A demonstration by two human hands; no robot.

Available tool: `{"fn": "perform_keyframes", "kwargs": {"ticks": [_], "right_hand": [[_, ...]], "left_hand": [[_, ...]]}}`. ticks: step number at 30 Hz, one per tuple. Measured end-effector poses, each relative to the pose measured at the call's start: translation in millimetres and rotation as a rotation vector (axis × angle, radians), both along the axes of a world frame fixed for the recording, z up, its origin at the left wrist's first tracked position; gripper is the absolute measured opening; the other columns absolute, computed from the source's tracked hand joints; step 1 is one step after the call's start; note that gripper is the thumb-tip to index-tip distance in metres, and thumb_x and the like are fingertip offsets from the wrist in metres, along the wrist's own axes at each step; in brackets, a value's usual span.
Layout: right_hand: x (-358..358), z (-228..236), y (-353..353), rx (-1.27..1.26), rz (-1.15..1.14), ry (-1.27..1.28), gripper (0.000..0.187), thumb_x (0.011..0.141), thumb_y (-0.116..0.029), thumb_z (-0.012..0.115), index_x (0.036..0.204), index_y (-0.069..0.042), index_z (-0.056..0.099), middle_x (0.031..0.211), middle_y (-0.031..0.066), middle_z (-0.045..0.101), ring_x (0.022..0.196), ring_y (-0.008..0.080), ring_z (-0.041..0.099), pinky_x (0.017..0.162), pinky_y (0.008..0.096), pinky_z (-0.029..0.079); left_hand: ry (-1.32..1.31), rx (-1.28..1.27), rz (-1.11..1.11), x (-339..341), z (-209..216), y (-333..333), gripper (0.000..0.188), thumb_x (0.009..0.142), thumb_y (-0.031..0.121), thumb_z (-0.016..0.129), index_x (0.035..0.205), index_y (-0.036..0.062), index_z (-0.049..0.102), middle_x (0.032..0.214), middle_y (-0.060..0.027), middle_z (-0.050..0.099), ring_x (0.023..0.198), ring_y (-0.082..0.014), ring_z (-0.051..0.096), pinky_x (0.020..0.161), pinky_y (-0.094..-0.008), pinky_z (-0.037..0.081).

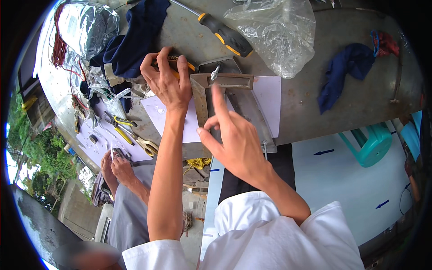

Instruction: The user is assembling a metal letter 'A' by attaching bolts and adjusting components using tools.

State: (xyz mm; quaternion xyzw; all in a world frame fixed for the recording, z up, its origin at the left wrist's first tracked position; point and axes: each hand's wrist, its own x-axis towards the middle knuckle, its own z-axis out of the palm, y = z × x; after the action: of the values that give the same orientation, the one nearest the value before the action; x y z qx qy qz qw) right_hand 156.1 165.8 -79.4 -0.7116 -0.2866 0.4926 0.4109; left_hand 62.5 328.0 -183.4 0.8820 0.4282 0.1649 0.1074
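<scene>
My left hand [168, 85] is over the table with its fingers bent around a black and orange object [190, 67], mostly hidden under them. Just to its right lies a metal frame with a slotted bar [240, 82] and angled legs, resting on white paper [272, 96]. A bolt with a nut [215, 73] stands in the slot. My right hand [240, 137] is above the near side of the frame. Its index finger stretches toward the bolt, the thumb is apart, the other fingers are partly curled, and nothing is in it.
A large screwdriver [227, 36] and a clear plastic bag [281, 38] lie beyond the frame. Left are navy cloth [141, 38], pliers [121, 130], scissors [147, 146] and a co-worker's hands [121, 170] with a thin white piece. Another navy cloth [346, 69] and a green stool [375, 146] are right.
</scene>
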Motion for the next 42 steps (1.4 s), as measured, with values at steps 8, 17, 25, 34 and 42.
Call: {"fn": "perform_keyframes", "kwargs": {"ticks": [8, 17, 25, 34, 42], "right_hand": [[-3, -10, 9, 0.051, -0.201, 0.099, 0.100, 0.089, -0.012, 0.072, 0.161, 0.007, 0.005, 0.086, 0.0141, 0.073, 0.080, 0.0318, 0.071, 0.077, 0.0418, 0.056], [-14, -3, 3, -0.064, -0.259, 0.360, 0.094, 0.091, -0.014, 0.072, 0.161, 0.005, 0.012, 0.088, 0.0133, 0.074, 0.076, 0.0228, 0.071, 0.078, 0.0350, 0.056], [-9, -9, 11, 0.074, -0.196, 0.265, 0.097, 0.090, -0.016, 0.073, 0.161, 0.005, 0.009, 0.091, 0.0167, 0.075, 0.079, 0.0268, 0.072, 0.076, 0.0359, 0.055], [-9, -19, 11, 0.136, -0.347, 0.150, 0.091, 0.091, -0.014, 0.072, 0.159, 0.007, 0.016, 0.090, 0.0137, 0.072, 0.076, 0.0320, 0.069, 0.075, 0.0413, 0.056], [-29, -2, 5, -0.118, -0.260, 0.464, 0.089, 0.091, -0.013, 0.071, 0.158, 0.007, 0.017, 0.088, 0.0174, 0.074, 0.077, 0.0315, 0.073, 0.075, 0.0409, 0.058]], "left_hand": [[0.010, -0.005, 0.006, -1, 0, 0, 0.037, 0.093, 0.032, 0.070, 0.121, 0.0088, 0.067, 0.120, -0.0165, 0.051, 0.115, -0.0342, 0.049, 0.100, -0.0452, 0.040], [0.002, -0.005, 0.003, 0, 0, -1, 0.036, 0.094, 0.033, 0.068, 0.121, 0.0079, 0.067, 0.120, -0.0176, 0.052, 0.115, -0.0347, 0.049, 0.100, -0.0453, 0.040], [0.018, 0.009, -0.007, -1, -1, 1, 0.036, 0.094, 0.033, 0.069, 0.121, 0.0086, 0.067, 0.121, -0.0172, 0.050, 0.115, -0.0345, 0.049, 0.100, -0.0455, 0.041], [-0.005, -0.003, 0.007, -1, -2, 0, 0.036, 0.092, 0.033, 0.071, 0.120, 0.0102, 0.067, 0.120, -0.0158, 0.049, 0.114, -0.0345, 0.050, 0.097, -0.0455, 0.043], [-0.023, 0.029, -0.020, -1, -4, 1, 0.035, 0.091, 0.032, 0.072, 0.118, 0.0106, 0.068, 0.119, -0.0154, 0.049, 0.111, -0.0342, 0.050, 0.096, -0.0452, 0.043]]}}
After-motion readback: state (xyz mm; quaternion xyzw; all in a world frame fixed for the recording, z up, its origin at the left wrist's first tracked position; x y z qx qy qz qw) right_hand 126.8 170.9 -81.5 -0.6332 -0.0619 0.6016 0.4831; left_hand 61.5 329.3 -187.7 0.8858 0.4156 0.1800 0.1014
